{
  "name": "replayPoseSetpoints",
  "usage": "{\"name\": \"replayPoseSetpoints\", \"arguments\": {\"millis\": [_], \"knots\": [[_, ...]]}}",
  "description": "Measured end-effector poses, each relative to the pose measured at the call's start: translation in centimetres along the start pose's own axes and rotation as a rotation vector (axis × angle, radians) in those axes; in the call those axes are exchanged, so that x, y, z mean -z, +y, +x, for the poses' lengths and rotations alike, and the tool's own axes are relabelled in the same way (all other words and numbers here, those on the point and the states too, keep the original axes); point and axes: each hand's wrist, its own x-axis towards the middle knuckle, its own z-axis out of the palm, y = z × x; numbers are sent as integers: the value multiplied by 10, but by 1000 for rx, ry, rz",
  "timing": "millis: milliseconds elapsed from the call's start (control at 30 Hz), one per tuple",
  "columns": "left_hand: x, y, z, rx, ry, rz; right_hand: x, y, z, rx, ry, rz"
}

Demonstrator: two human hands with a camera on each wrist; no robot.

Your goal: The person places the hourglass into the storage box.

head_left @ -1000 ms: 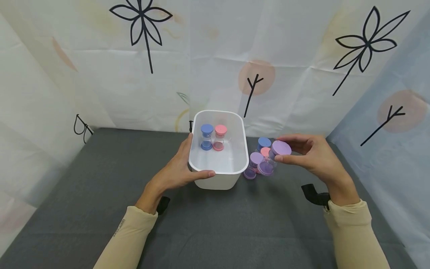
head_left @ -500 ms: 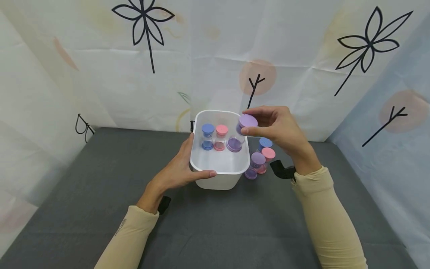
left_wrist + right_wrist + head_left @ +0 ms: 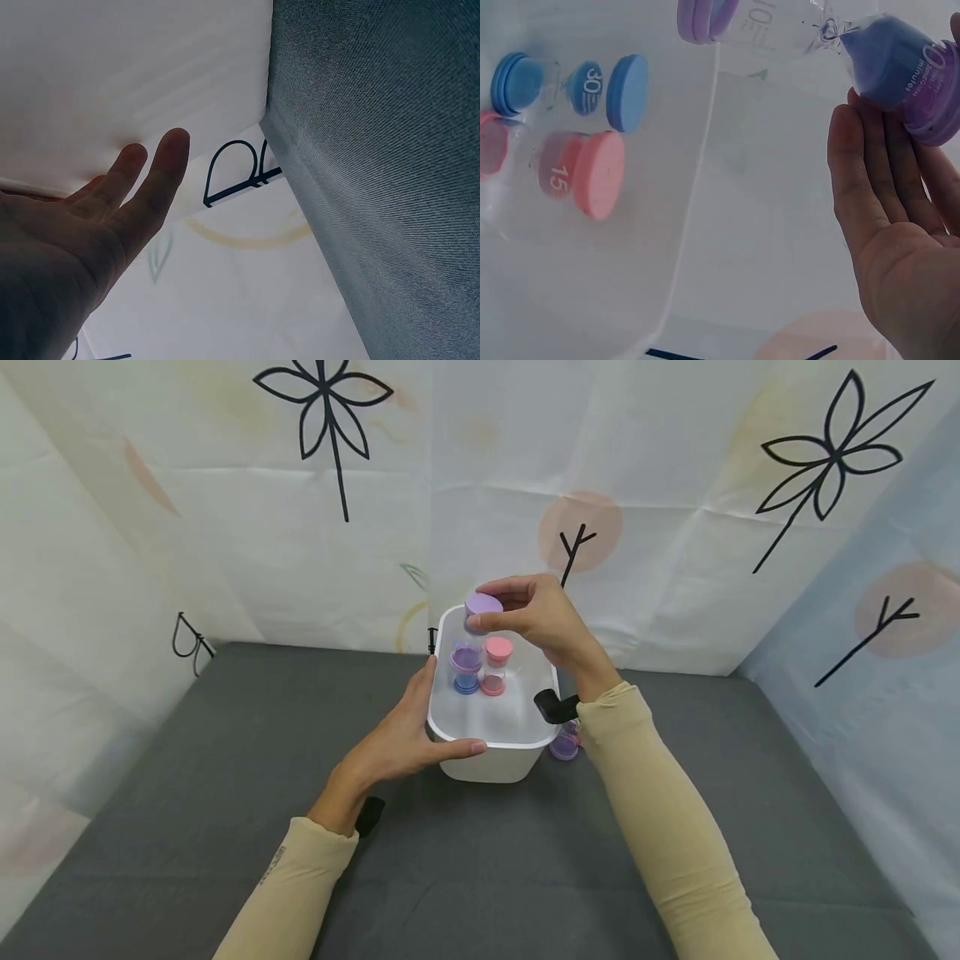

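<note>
A large purple-capped hourglass (image 3: 483, 602) hangs tilted over the white plastic tub (image 3: 491, 764), its purple cap pinched by my right hand (image 3: 543, 618). In the right wrist view it holds blue sand. Inside the tub stand a smaller blue hourglass (image 3: 626, 94), marked 30, and a pink hourglass (image 3: 600, 176), marked 15. From above, the purple one overlaps the blue one's top. My left hand (image 3: 401, 731) rests on the tub's near left corner, thumb along the front rim; in the left wrist view its straight fingers (image 3: 169, 161) touch the outer wall.
Beside the tub's right wall, another purple hourglass (image 3: 565, 743) shows partly behind my right wrist and sleeve; others there are mostly hidden. The grey tabletop (image 3: 480, 877) reaches back to a patterned white cloth (image 3: 480, 502) close behind the tub.
My right hand has carried the large purple hourglass left from the group on the table, across the tub's right rim to above its left half. The left hand stays put.
</note>
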Motion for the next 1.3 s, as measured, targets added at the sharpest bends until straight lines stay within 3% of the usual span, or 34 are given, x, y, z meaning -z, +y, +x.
{"name": "replayPoseSetpoints", "arguments": {"millis": [200, 433, 600, 867, 1300], "knots": [[-1, -1, 1, -6, 2, -8, -11, 19, 11, -96, -2, -35], [-2, -2, 0, 31, -8, 11, -17, 38, 18, -173, -17, -78], [-2, 0, 0, 19, -7, 14, -18, 46, 20, -202, -49, -128], [-2, -1, 1, 1, -5, 15, -23, 55, 22, -209, -176, -166], [-2, -1, 1, -2, -7, 20, -24, 62, 25, -254, -187, -235]]}}
